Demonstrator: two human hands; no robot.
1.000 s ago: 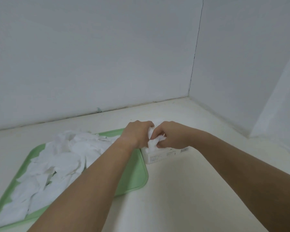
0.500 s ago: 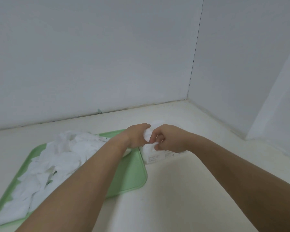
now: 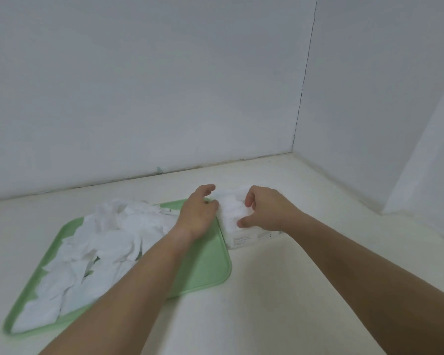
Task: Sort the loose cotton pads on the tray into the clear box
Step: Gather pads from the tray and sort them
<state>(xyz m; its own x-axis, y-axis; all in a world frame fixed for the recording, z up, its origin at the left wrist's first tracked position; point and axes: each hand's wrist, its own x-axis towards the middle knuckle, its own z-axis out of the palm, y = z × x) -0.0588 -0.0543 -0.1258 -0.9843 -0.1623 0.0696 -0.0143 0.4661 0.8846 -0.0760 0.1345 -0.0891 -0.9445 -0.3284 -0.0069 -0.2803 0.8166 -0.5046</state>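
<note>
Fingers [image 3: 249, 199] of right hand [image 3: 268, 211] curl around cotton pads [image 3: 229, 210] atop clear box [image 3: 242, 239].

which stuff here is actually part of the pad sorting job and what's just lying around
Job: cotton pads, green tray, clear box, left hand, right hand.
Just surroundings: counter, wall.
</note>
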